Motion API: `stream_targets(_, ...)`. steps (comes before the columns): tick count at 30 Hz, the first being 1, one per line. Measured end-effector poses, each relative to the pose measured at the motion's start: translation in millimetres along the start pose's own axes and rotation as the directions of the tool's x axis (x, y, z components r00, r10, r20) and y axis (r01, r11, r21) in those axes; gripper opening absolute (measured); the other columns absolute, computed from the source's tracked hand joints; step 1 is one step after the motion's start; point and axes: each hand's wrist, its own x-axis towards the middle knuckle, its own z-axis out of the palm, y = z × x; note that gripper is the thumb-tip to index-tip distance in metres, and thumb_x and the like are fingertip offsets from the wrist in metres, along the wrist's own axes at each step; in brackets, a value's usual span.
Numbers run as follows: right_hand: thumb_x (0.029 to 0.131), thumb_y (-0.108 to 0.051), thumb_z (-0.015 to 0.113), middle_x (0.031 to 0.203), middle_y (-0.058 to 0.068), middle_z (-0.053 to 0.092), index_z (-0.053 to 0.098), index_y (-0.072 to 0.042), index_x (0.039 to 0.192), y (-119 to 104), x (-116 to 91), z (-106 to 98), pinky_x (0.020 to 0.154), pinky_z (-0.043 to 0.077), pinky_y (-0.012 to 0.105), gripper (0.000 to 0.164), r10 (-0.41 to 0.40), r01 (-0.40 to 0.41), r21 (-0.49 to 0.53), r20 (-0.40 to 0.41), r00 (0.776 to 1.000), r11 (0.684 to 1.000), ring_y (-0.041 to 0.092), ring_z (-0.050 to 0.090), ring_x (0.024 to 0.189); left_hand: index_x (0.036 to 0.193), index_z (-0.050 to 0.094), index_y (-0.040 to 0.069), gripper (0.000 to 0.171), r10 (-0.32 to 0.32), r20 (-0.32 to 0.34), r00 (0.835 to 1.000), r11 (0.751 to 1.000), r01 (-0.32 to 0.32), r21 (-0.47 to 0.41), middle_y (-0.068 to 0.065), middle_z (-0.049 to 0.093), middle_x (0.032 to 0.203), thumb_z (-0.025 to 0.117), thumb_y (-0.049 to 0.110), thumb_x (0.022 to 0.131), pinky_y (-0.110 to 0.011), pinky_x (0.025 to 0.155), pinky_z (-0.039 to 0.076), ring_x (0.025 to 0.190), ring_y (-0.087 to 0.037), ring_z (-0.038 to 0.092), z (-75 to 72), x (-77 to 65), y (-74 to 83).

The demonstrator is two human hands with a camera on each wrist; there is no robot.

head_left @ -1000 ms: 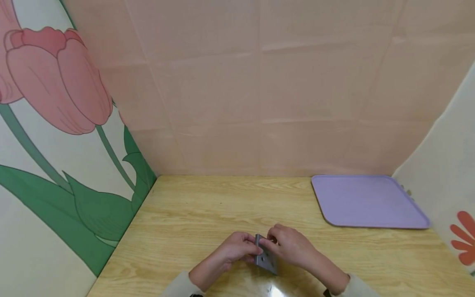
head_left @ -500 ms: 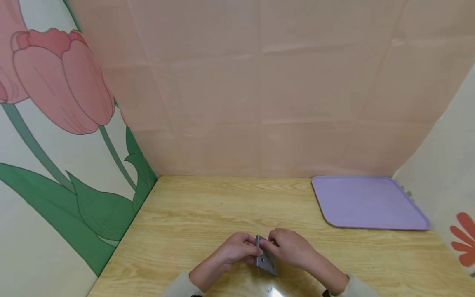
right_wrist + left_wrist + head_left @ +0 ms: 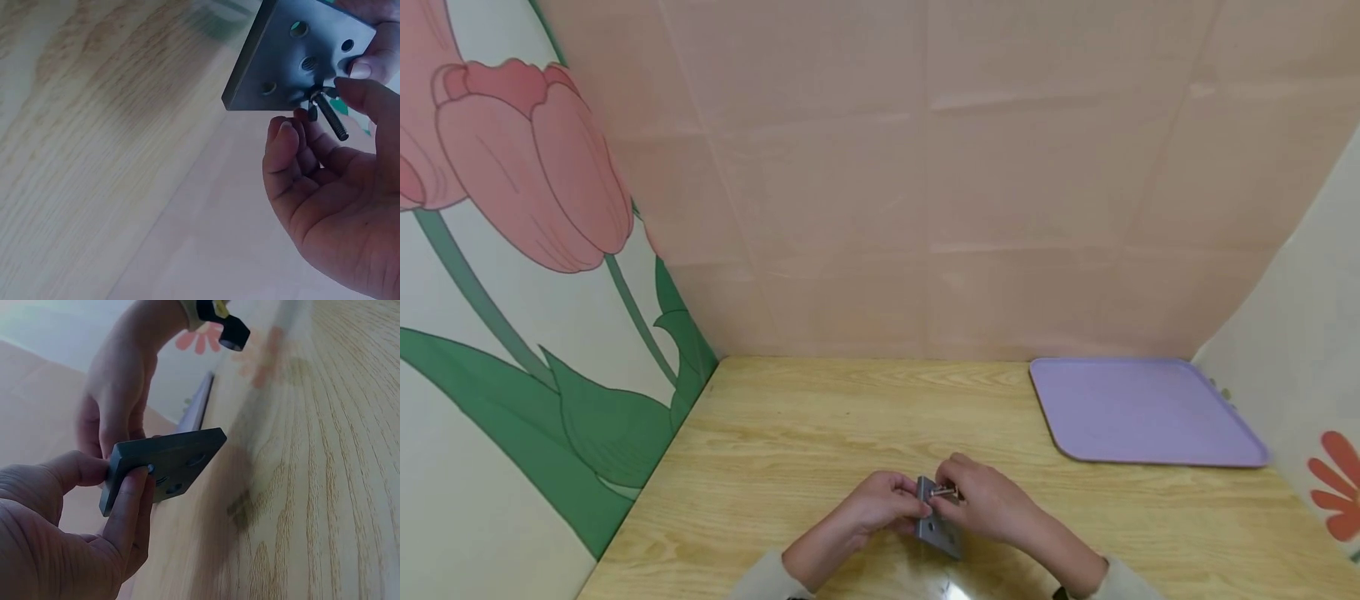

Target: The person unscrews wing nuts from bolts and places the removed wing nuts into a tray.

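1. The left hand (image 3: 880, 504) gripped a metal plate (image 3: 940, 535), which was tilted above the table (image 3: 850, 425), well short of the far edge and well apart from the purple tray (image 3: 1146, 412).
2. The right hand (image 3: 992, 504) pinched a wing nut (image 3: 314, 111) on a bolt (image 3: 334, 119) jutting from the plate.
3. The wood-grained top met a creased pink sheet (image 3: 925, 208); tulips (image 3: 542, 175) decorated the left wall.
4. The right wrist view revealed the bolt's thread; the left wrist view showed the plate's opposite face, under the left fingertips.
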Motion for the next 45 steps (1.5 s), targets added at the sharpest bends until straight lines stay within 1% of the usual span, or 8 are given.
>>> stream_targets(5,0.084,-0.035,0.066,0.087,-0.008,0.053,0.062,-0.018,0.093,3.3,0.6,0.2,0.057,0.045,0.018,0.02,-0.119,0.116,-0.058,-0.035,0.992,0.991,0.004,0.054,0.073,0.091,0.061,-0.004,0.022,0.01,0.006,1.0,1.0,-0.01,-0.015,-0.006,0.068,0.079,0.069,0.001,0.072,-0.026,0.059,0.053,0.069,-0.014,0.063,-0.7,0.6,0.7)
stream_targets(11,0.08,-0.026,0.072,0.091,-0.006,0.053,0.063,-0.019,0.099,5.0,0.6,0.1,0.055,0.044,0.014,0.022,-0.241,0.231,-0.125,-0.068,0.968,0.965,0.0,0.05,0.072,0.092,0.061,-0.005,0.021,0.006,0.007,1.0,1.0,-0.006,-0.005,-0.006,0.066,0.081,0.069,0.002,0.073,-0.026,0.06,0.054,0.07,-0.014,0.064,-1.1,2.1,0.6)
stream_targets(19,0.077,-0.017,0.075,0.092,-0.009,0.051,0.063,-0.021,0.099,4.0,-0.2,-0.7,0.057,0.045,0.011,0.025,-0.289,0.278,-0.116,-0.086,0.953,0.953,0.002,0.053,0.073,0.091,0.061,-0.004,0.02,0.006,-0.002,1.0,1.0,-0.006,-0.004,-0.007,0.065,0.08,0.069,0.003,0.073,-0.025,0.058,0.053,0.068,-0.014,0.063,0.2,2.6,0.5)
stream_targets(24,0.085,-0.028,0.066,0.091,-0.012,0.052,0.062,-0.022,0.099,3.2,-0.1,-0.8,0.057,0.046,0.015,0.016,-0.21,0.205,-0.071,-0.071,0.975,0.976,0.0,0.053,0.074,0.09,0.062,-0.004,0.02,0.01,0.005,1.0,1.0,-0.009,-0.006,-0.006,0.065,0.079,0.069,0.004,0.073,-0.025,0.057,0.052,0.068,-0.014,0.063,-0.2,2.8,0.9)
stream_targets(28,0.094,-0.042,0.049,0.084,-0.014,0.051,0.061,-0.024,0.093,1.7,1.4,-2.0,0.056,0.044,0.019,0.022,-0.04,0.041,0.029,-0.029,0.999,0.999,0.0,0.051,0.069,0.09,0.061,-0.004,0.021,0.005,0.001,1.0,1.0,-0.005,-0.001,-0.006,0.065,0.08,0.069,0.004,0.073,-0.025,0.057,0.052,0.069,-0.014,0.063,-0.7,3.6,1.1)
stream_targets(34,0.095,-0.054,0.035,0.061,-0.01,0.043,0.053,-0.023,0.068,-1.5,2.5,-3.7,0.047,0.034,0.022,0.045,0.179,-0.182,0.07,0.051,0.983,0.981,0.005,0.039,0.052,0.092,0.061,-0.003,0.022,-0.006,-0.003,1.0,1.0,0.006,0.013,-0.006,0.065,0.081,0.069,0.004,0.073,-0.027,0.059,0.053,0.071,-0.015,0.063,-0.6,3.8,-0.3)
stream_targets(38,0.095,-0.056,0.032,0.055,-0.009,0.04,0.051,-0.021,0.064,-3.9,2.9,-3.5,0.045,0.031,0.024,0.05,0.222,-0.23,0.079,0.096,0.97,0.97,0.008,0.037,0.049,0.092,0.061,-0.004,0.022,-0.005,-0.005,1.0,1.0,0.005,0.012,-0.006,0.066,0.081,0.069,0.003,0.073,-0.028,0.059,0.054,0.071,-0.015,0.064,-0.2,4.3,-1.8)
stream_targets(45,0.095,-0.056,0.032,0.054,-0.01,0.037,0.051,-0.021,0.063,-5.0,3.4,-2.1,0.042,0.029,0.024,0.051,0.214,-0.226,0.088,0.128,0.968,0.97,0.007,0.035,0.048,0.094,0.062,-0.002,0.022,-0.031,0.024,0.999,0.999,0.031,0.026,-0.006,0.067,0.084,0.068,0.003,0.074,-0.029,0.062,0.054,0.075,-0.016,0.065,-0.8,4.2,-1.1)
